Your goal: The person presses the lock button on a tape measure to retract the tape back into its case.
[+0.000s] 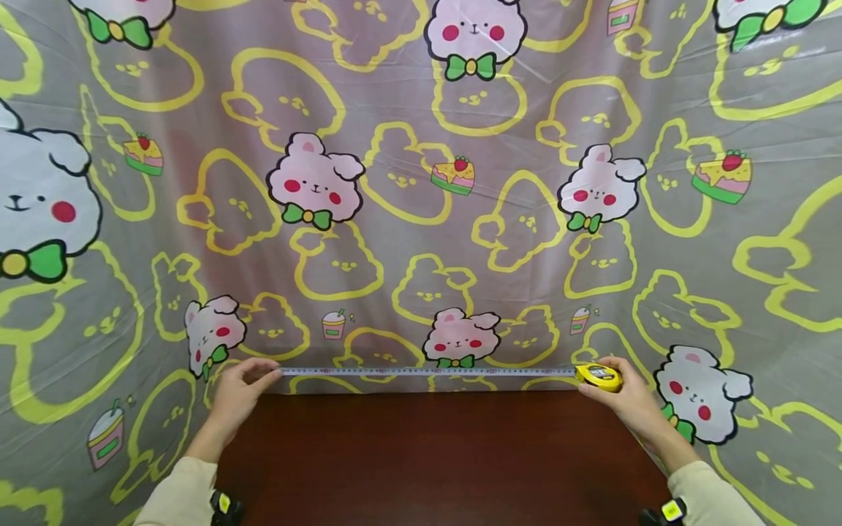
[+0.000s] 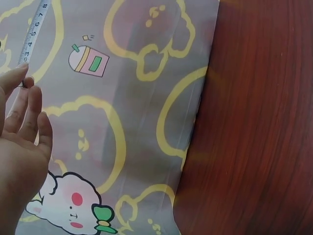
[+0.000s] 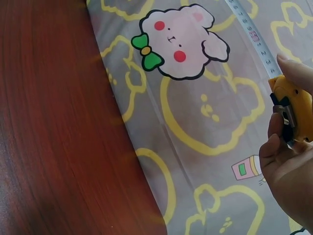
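A yellow tape measure sits in my right hand, which grips its case with thumb and fingers. Its pale blade runs out nearly level to the left, close along the far edge of the table in the head view. At the blade's free end, my left hand pinches the tip between thumb and forefinger. The left wrist view shows the blade with its low numbers leading away from the pinching fingertips. In the right wrist view the case shows its clip side, with the blade leaving its mouth.
A dark reddish-brown wooden table lies below and between the forearms. Behind it and along both sides hangs a grey sheet printed with rabbits, yellow outlines, cakes and cups. Dark wrist devices are strapped by the cream sleeves.
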The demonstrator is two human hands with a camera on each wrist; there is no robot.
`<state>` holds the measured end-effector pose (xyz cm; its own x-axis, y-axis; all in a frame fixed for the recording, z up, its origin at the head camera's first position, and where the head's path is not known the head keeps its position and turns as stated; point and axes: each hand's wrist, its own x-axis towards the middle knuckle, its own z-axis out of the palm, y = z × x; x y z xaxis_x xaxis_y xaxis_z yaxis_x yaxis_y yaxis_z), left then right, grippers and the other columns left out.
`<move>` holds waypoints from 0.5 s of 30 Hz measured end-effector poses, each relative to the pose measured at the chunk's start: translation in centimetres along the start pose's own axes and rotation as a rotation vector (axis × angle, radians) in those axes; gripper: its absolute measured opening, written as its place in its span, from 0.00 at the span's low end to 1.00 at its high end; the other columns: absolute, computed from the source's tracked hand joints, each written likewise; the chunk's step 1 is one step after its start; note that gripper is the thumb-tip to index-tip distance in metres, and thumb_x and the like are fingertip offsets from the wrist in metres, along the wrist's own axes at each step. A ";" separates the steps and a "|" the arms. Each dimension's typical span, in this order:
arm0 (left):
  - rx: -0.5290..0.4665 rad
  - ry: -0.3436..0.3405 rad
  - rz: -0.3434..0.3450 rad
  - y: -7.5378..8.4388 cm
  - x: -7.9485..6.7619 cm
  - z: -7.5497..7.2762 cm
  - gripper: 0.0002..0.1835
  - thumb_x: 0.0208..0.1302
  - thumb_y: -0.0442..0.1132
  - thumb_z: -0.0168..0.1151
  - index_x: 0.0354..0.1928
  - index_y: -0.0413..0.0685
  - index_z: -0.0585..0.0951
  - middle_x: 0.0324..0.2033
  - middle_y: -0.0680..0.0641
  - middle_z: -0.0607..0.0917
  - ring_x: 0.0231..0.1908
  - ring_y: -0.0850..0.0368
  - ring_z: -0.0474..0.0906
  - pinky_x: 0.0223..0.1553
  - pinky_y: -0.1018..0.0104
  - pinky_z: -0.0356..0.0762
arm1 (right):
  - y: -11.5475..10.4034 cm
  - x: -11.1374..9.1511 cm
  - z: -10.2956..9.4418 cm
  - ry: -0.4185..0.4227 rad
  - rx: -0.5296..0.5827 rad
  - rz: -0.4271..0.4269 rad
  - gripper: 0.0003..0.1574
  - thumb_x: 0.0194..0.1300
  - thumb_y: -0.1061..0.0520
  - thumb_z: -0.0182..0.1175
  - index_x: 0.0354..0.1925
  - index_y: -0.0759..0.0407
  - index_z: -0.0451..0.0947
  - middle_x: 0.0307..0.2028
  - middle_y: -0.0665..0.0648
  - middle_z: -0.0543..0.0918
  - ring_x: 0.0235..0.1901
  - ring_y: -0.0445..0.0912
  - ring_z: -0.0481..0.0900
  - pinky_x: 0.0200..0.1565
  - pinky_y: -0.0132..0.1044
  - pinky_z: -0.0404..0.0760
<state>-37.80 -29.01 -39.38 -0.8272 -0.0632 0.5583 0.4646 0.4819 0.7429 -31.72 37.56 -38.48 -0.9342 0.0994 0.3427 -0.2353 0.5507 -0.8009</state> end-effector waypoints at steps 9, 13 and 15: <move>-0.025 -0.004 0.001 0.1 0.0 0.6 0.13 0.70 0.41 0.70 0.47 0.37 0.85 0.38 0.45 0.85 0.35 0.60 0.78 0.36 0.70 0.74 | -0.2 0.3 0.6 -0.021 0.003 0.009 0.51 0.68 0.47 0.71 0.71 0.68 0.54 0.63 0.72 0.63 0.55 0.63 0.69 0.43 0.28 0.75; -0.029 -0.004 -0.011 -0.2 -0.1 0.8 0.12 0.70 0.41 0.70 0.46 0.38 0.85 0.37 0.46 0.85 0.35 0.60 0.78 0.36 0.70 0.74 | -0.3 0.1 0.9 -0.021 0.015 -0.001 0.50 0.67 0.48 0.72 0.70 0.68 0.55 0.62 0.71 0.64 0.54 0.62 0.70 0.44 0.28 0.76; -0.030 -0.007 -0.022 -0.4 -0.1 1.0 0.12 0.70 0.41 0.70 0.46 0.39 0.85 0.38 0.46 0.85 0.36 0.59 0.78 0.36 0.69 0.75 | -0.3 0.1 1.1 -0.020 0.024 -0.004 0.49 0.67 0.48 0.72 0.70 0.67 0.56 0.62 0.71 0.64 0.54 0.62 0.71 0.44 0.28 0.76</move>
<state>-38.19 -28.34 -40.11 -0.8393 -0.0673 0.5394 0.4557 0.4538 0.7657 -32.06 36.47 -38.78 -0.9384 0.0805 0.3360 -0.2450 0.5305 -0.8115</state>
